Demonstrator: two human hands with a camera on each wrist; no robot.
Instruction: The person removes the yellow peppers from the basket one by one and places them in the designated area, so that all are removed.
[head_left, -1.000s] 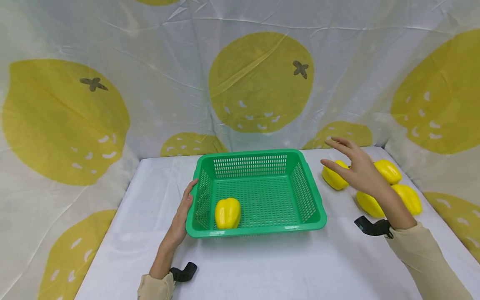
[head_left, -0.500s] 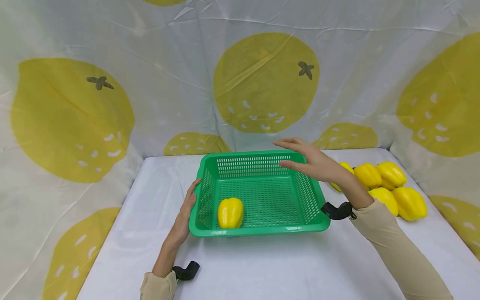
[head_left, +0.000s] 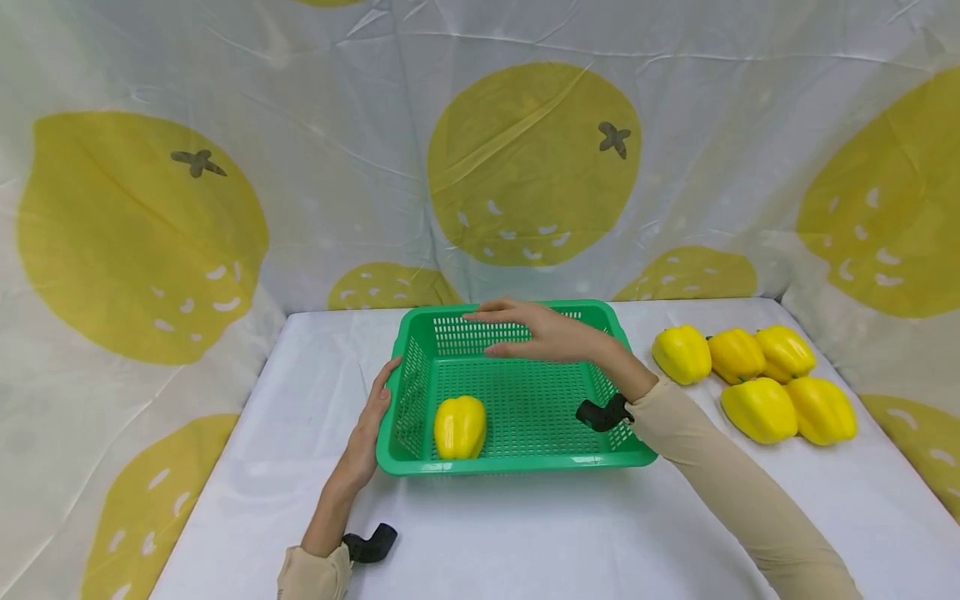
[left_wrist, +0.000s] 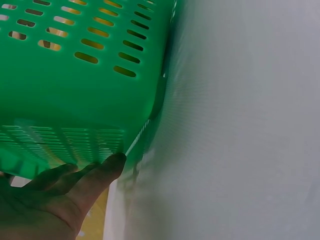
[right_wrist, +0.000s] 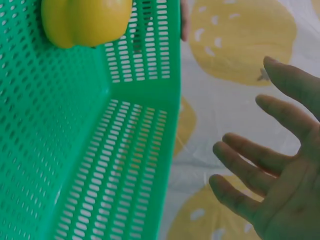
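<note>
A green plastic basket (head_left: 517, 463) with slotted walls stands mid-table, holding one yellow bell pepper (head_left: 460, 427) at its front left. My left hand (head_left: 367, 429) rests against the basket's left side; in the left wrist view its extended fingers (left_wrist: 97, 180) touch the outer wall. Over the basket's back part hovers my right hand (head_left: 543, 333), fingers spread and holding nothing. The right wrist view shows these spread fingers apart from the basket rim (right_wrist: 172, 105). The pepper (right_wrist: 87, 22) also appears there, at the top.
To the basket's right, several yellow bell peppers (head_left: 759, 410) lie grouped on the white tablecloth (head_left: 517, 533). A lemon-print curtain (head_left: 532, 167) closes off the back and both sides of the table.
My right hand has moved left, from above the pepper group to over the basket, uncovering those peppers. The left hand stays at the basket's side, and the pepper inside keeps its place.
</note>
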